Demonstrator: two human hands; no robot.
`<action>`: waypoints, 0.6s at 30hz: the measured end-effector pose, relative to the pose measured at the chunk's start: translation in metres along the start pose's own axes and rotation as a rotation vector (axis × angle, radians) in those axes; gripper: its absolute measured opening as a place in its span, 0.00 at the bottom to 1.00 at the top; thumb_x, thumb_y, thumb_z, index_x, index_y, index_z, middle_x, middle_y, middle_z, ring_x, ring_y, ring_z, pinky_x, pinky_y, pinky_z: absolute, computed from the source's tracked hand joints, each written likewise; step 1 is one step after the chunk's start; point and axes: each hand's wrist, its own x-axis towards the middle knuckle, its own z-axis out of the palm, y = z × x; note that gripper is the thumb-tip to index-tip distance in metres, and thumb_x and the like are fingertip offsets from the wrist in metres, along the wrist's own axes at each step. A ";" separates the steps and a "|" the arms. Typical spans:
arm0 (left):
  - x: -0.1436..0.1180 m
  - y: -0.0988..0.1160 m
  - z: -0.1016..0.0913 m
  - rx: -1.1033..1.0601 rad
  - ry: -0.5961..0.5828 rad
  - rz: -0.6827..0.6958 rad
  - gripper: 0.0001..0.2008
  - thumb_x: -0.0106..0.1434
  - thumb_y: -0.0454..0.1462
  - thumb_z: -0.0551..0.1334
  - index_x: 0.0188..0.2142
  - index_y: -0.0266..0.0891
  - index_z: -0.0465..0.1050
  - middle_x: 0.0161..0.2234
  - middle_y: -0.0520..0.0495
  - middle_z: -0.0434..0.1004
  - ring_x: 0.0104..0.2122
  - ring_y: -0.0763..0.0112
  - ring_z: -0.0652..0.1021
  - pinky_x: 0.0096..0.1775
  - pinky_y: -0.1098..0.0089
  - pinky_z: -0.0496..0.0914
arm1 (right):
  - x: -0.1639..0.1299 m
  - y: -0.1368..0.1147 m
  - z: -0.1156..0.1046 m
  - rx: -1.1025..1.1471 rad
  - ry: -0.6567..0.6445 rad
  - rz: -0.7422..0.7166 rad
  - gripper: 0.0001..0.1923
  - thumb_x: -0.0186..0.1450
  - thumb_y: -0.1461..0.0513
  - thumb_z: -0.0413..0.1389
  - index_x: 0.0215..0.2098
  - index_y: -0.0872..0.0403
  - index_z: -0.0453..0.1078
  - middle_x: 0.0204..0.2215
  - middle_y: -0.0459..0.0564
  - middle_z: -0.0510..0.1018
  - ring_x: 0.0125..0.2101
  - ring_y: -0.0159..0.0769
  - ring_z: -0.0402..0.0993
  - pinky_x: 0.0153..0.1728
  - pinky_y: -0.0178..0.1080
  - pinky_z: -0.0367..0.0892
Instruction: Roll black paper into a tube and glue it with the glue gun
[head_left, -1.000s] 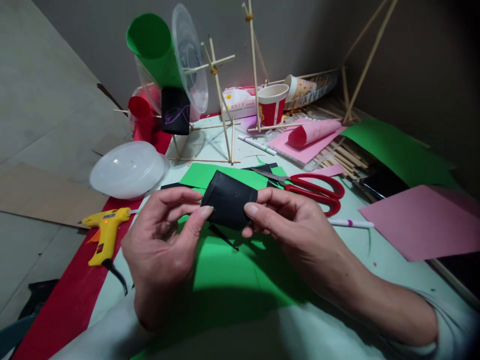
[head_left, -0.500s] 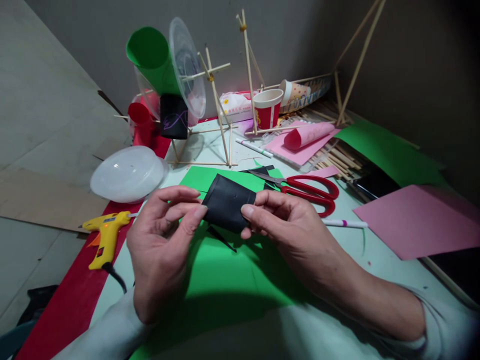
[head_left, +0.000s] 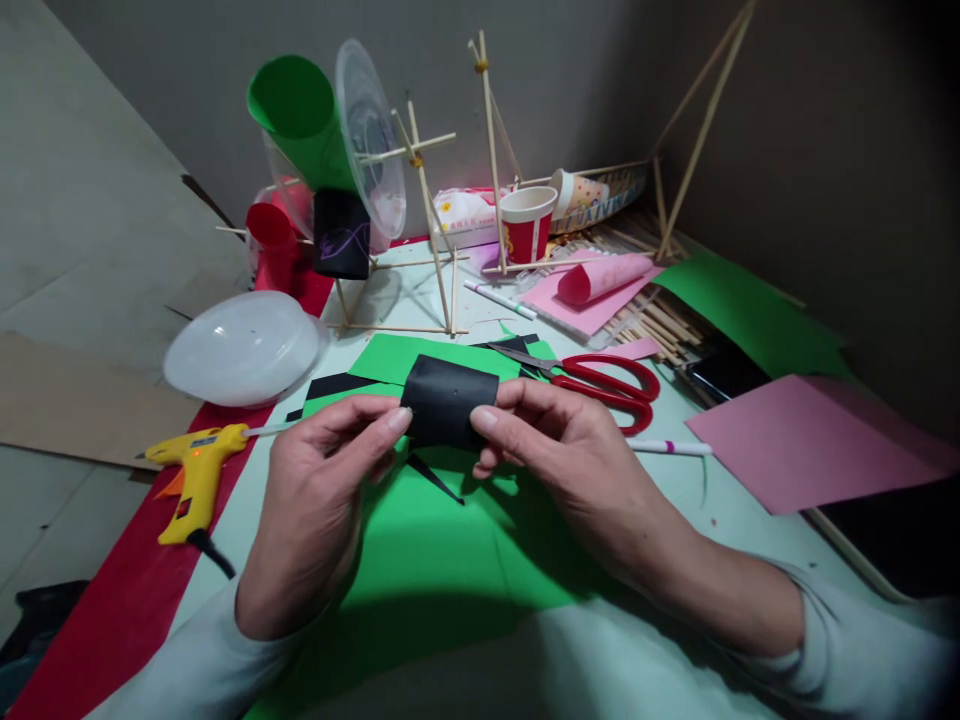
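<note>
A curled piece of black paper [head_left: 448, 401] is held between both hands above a green paper sheet [head_left: 442, 550]. My left hand [head_left: 319, 495] pinches its left edge with thumb and fingers. Its right edge is pinched by my right hand [head_left: 559, 450]. A thin black paper sliver [head_left: 435, 478] lies on the green sheet just below the roll. Red-handled scissors [head_left: 600, 379] lie just behind my right hand.
A yellow glue gun [head_left: 191, 478] lies at the left on a red paper strip [head_left: 112, 600]. A clear plastic lid [head_left: 244, 347], a stick frame with green cone [head_left: 304, 115] and black cup [head_left: 342, 233], a paper cup [head_left: 527, 223], pink sheets [head_left: 802, 440], pens and sticks crowd the back.
Both hands have turned the black paper from a tilted flap into a flatter, level roll and drawn it slightly lower. The view has shifted a little to the right.
</note>
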 end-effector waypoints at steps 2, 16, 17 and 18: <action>-0.002 -0.001 0.000 -0.008 -0.016 0.002 0.11 0.49 0.39 0.77 0.30 0.38 0.80 0.20 0.56 0.69 0.21 0.81 0.66 0.23 0.80 0.60 | 0.001 -0.001 0.001 0.021 -0.001 0.023 0.17 0.55 0.57 0.72 0.31 0.55 0.71 0.20 0.39 0.73 0.23 0.26 0.71 0.26 0.30 0.65; -0.008 0.001 0.003 0.244 -0.162 0.083 0.08 0.61 0.36 0.68 0.27 0.40 0.73 0.17 0.56 0.69 0.18 0.79 0.69 0.23 0.78 0.63 | 0.003 0.001 -0.005 -0.042 0.039 -0.047 0.12 0.58 0.59 0.69 0.28 0.56 0.71 0.17 0.37 0.69 0.19 0.23 0.63 0.22 0.28 0.61; -0.008 0.001 0.003 0.242 -0.178 0.082 0.08 0.61 0.37 0.68 0.27 0.40 0.73 0.17 0.56 0.69 0.18 0.79 0.69 0.23 0.78 0.62 | 0.002 0.001 -0.005 -0.069 0.046 -0.069 0.11 0.60 0.59 0.67 0.28 0.56 0.72 0.17 0.37 0.69 0.19 0.23 0.63 0.22 0.28 0.60; -0.007 0.001 0.002 0.240 -0.193 0.080 0.08 0.60 0.38 0.68 0.27 0.40 0.73 0.17 0.56 0.69 0.19 0.79 0.69 0.22 0.78 0.62 | 0.002 0.001 -0.006 -0.110 0.056 -0.102 0.10 0.62 0.60 0.66 0.28 0.56 0.72 0.18 0.37 0.69 0.19 0.23 0.64 0.22 0.28 0.60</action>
